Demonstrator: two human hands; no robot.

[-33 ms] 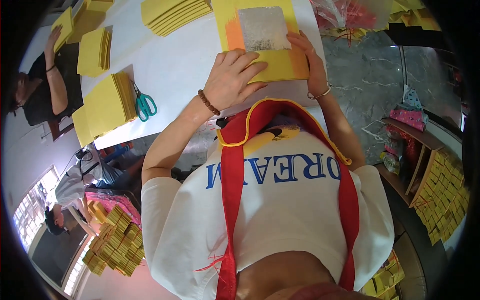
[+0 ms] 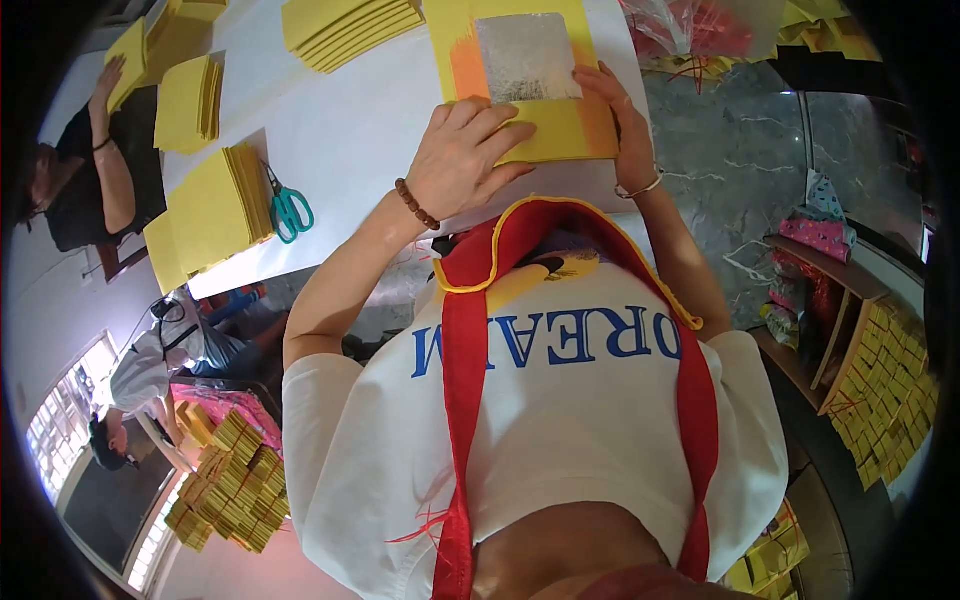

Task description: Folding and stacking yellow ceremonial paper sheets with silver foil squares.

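On the white tabletop lies a stack of yellow paper (image 2: 555, 140) with an orange band and a silver foil square (image 2: 525, 58) on the top sheet. Its near part is a plain yellow strip, seemingly folded over the foil's lower edge. My left hand (image 2: 465, 150), with a brown bead bracelet on its wrist, has bent fingers on the left of this strip and its thumb along the near edge. My right hand (image 2: 622, 115) holds the right side, fingertips reaching the foil; its thumb is hidden.
Teal-handled scissors (image 2: 291, 212) lie beside a yellow paper stack (image 2: 215, 212) at the left. Another fanned stack (image 2: 350, 28) is further back. A co-worker's arm (image 2: 113, 180) reaches onto the table's far left; another person (image 2: 165, 350) sits lower left near yellow bundles (image 2: 232, 480).
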